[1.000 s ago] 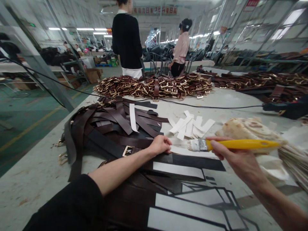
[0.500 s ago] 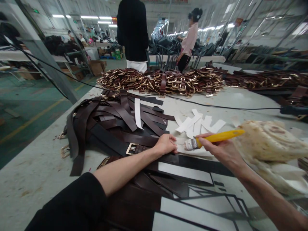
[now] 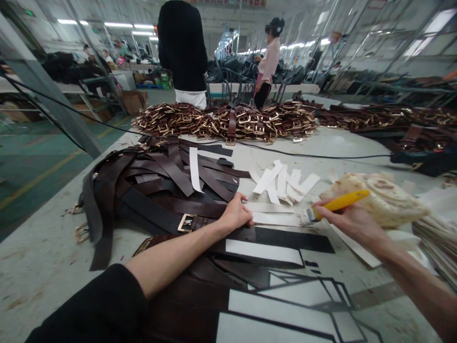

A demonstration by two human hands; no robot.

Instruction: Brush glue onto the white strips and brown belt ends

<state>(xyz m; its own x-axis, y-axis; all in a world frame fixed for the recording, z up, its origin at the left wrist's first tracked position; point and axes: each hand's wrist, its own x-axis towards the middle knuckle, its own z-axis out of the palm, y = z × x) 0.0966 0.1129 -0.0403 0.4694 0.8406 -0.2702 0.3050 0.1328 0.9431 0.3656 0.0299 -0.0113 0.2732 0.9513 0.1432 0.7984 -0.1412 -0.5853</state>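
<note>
Away from your left hand (image 3: 235,213), its hold hard to tell, your right hand (image 3: 341,217) is pinching the yellow brush (image 3: 345,200), now sweeping outward to the end of the white strip (image 3: 274,219), seemingly stroking its length.

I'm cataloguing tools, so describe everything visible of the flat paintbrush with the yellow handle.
The flat, yellow-handled paintbrush has a perhaps plastic handle, a grey, metallic-looking band and pale bristles. Held in the right hand near the band, it slants upward to the right. Its bristles appear to touch a narrow, white, paper-like strip's right end.
</note>
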